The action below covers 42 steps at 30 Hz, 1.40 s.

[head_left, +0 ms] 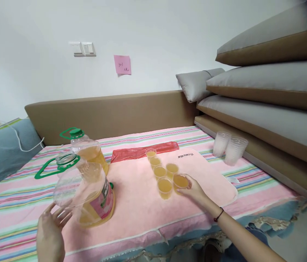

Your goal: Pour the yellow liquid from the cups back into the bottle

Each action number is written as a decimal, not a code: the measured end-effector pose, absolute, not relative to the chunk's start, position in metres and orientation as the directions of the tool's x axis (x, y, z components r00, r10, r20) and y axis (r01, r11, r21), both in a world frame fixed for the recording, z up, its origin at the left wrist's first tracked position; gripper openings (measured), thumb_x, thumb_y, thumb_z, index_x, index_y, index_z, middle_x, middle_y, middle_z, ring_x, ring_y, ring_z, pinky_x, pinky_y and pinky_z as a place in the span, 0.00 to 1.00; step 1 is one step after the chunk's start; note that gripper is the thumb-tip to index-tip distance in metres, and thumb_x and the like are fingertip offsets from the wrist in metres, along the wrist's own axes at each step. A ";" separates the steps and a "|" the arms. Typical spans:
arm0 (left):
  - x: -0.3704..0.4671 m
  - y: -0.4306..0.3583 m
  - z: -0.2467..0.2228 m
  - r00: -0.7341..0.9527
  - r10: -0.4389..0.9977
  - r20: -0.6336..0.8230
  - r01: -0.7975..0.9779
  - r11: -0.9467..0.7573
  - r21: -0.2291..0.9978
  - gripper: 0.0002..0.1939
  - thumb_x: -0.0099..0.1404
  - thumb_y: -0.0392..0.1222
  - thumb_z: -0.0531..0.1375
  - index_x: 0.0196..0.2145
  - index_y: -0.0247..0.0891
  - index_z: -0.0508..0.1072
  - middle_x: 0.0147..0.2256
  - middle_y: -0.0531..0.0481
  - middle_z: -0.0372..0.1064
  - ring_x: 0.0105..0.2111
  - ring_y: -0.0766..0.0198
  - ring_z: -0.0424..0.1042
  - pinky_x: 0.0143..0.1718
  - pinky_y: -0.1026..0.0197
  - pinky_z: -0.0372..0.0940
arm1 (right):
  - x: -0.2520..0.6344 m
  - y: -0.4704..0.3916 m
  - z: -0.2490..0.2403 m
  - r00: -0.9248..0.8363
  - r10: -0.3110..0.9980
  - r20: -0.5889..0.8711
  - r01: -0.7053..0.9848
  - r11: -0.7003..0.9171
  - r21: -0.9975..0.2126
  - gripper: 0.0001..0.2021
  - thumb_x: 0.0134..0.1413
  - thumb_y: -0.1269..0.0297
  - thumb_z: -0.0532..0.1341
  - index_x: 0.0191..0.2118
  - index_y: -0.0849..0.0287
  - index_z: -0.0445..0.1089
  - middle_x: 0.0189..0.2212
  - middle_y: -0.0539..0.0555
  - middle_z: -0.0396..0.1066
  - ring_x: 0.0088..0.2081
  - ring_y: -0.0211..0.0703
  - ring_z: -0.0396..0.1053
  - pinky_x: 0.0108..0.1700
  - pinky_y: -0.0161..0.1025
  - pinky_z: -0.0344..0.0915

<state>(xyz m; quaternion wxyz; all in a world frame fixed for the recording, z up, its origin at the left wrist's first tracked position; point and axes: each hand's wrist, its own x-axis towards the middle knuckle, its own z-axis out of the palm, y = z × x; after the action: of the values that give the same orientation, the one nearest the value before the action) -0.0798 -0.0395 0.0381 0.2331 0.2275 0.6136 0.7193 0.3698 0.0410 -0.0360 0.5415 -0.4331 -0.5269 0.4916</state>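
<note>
My right hand [193, 187] is wrapped round a clear plastic cup [181, 182] of yellow drink, at the near right of a group of similar filled cups [160, 172] on a pink mat [134, 203]. Beside the near large bottle [99, 203], my left hand [51, 231] has its fingers apart; whether they touch its side I cannot tell. That bottle is uncapped, part full of yellow drink, with a green handle and a pink label. A second bottle [92, 153] with its green cap on stands behind it. A green cap [111, 185] shows at the near bottle's right side.
Two stacks of clear cups [235, 151] stand at the right, by piled grey and brown cushions [267, 83]. A crumpled red plastic bag [131, 153] lies behind the mat. Striped cloth [14, 203] covers the table. A blue cushion [6, 145] is at the left.
</note>
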 end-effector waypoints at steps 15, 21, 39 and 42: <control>-0.072 -0.043 0.029 -0.749 0.652 0.117 -0.006 -0.183 0.983 0.30 0.58 0.65 0.57 0.50 0.41 0.67 0.37 0.48 0.73 0.32 0.61 0.73 0.33 0.60 0.67 | 0.381 0.024 0.052 -0.015 0.957 0.289 0.077 0.289 -0.954 0.31 0.34 0.58 0.76 0.49 0.54 0.72 0.52 0.59 0.75 0.54 0.57 0.72 0.58 0.54 0.67; -0.069 -0.047 0.022 -0.723 0.676 0.145 0.033 -0.176 0.984 0.36 0.58 0.70 0.55 0.54 0.42 0.66 0.45 0.45 0.72 0.40 0.59 0.73 0.40 0.58 0.66 | 0.344 0.017 0.113 -0.142 0.940 0.310 0.006 0.314 -0.949 0.29 0.37 0.59 0.76 0.50 0.51 0.72 0.51 0.55 0.76 0.53 0.53 0.72 0.55 0.49 0.69; -0.051 -0.079 0.031 -0.565 0.768 0.301 0.241 -0.196 0.951 0.26 0.64 0.59 0.53 0.50 0.38 0.71 0.53 0.39 0.72 0.55 0.52 0.71 0.55 0.51 0.67 | 0.158 0.031 0.185 -0.434 0.833 0.345 -0.171 0.299 -0.939 0.30 0.34 0.61 0.76 0.48 0.52 0.72 0.51 0.56 0.75 0.52 0.51 0.72 0.51 0.48 0.70; -0.051 -0.081 0.031 -0.555 0.791 0.258 0.223 -0.158 0.962 0.27 0.65 0.60 0.52 0.51 0.38 0.71 0.54 0.39 0.72 0.54 0.51 0.71 0.53 0.51 0.68 | 0.140 0.035 0.193 -0.449 0.827 0.338 -0.191 0.281 -0.941 0.28 0.34 0.62 0.76 0.47 0.52 0.73 0.50 0.56 0.76 0.53 0.52 0.72 0.51 0.48 0.70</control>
<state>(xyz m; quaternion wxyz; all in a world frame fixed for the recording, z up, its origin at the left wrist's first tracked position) -0.0508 -0.0810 0.0315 0.2227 0.4159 0.6095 0.6371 0.1403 0.0354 0.1927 0.4644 -0.2441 -0.6517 0.5477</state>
